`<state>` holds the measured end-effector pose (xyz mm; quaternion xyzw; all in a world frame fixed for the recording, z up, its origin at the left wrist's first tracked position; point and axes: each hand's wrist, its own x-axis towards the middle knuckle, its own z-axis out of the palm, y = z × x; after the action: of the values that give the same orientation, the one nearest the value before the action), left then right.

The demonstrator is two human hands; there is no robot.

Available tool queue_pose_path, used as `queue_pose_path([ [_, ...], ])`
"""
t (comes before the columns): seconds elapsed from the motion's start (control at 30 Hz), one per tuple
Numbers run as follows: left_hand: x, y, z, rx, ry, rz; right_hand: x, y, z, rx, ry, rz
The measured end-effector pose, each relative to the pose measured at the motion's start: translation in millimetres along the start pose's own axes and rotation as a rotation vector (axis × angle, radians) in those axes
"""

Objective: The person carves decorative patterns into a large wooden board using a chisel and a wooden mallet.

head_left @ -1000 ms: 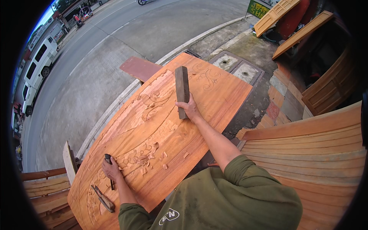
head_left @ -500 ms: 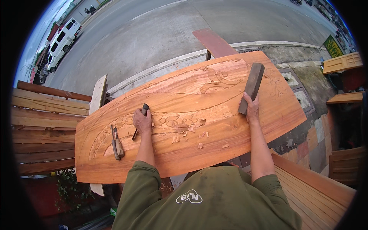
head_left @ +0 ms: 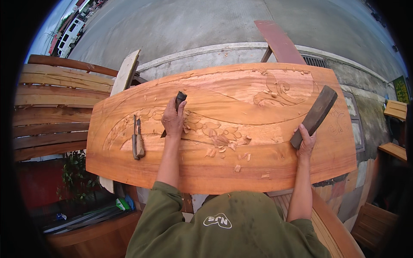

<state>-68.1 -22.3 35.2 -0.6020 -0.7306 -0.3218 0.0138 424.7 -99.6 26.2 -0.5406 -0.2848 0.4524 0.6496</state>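
Note:
A large wooden panel [head_left: 206, 165] with carved scrolls and leaves lies in front of me. My left hand [head_left: 173, 120] is closed around a chisel [head_left: 180, 99] over the carved leaf band. Its dark handle end sticks out above my fingers, and a bit of the blade shows below the hand. My right hand [head_left: 306, 142] grips the near end of a long dark wooden block [head_left: 317, 112], which slants up and to the right over the panel's right part. Two more carving chisels [head_left: 139, 144] lie side by side left of my left hand. Loose wood chips [head_left: 220, 139] are scattered between my hands.
A pale plank [head_left: 125, 73] juts out beyond the panel's far left edge, and a reddish board [head_left: 279, 43] beyond its far right. Stacked timber slats [head_left: 64, 101] stand to the left. Wooden panels [head_left: 378, 225] lean at the right. Past the curb runs a concrete road [head_left: 206, 26].
The whole view has turned and shifted, so the panel appears rotated clockwise. Both hands keep their holds. The block appears farther right and more slanted, mostly along with the view.

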Motion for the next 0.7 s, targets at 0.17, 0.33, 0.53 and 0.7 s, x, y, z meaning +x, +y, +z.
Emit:
queue_pose_path([
  [0.17,53,51,9,-0.405,0.084,0.055,-3,0,8,-0.021,-0.022,0.057],
  [0.33,90,109,77,-1.232,-0.198,-0.305,3,-6,5,-0.002,-0.034,0.077],
  [0.53,130,120,163,-1.412,-0.209,-0.387,-7,-23,58,-0.160,0.079,-0.009],
  [0.7,154,132,202,-1.428,-0.250,-0.421,28,-41,69,-0.274,-0.120,0.114],
])
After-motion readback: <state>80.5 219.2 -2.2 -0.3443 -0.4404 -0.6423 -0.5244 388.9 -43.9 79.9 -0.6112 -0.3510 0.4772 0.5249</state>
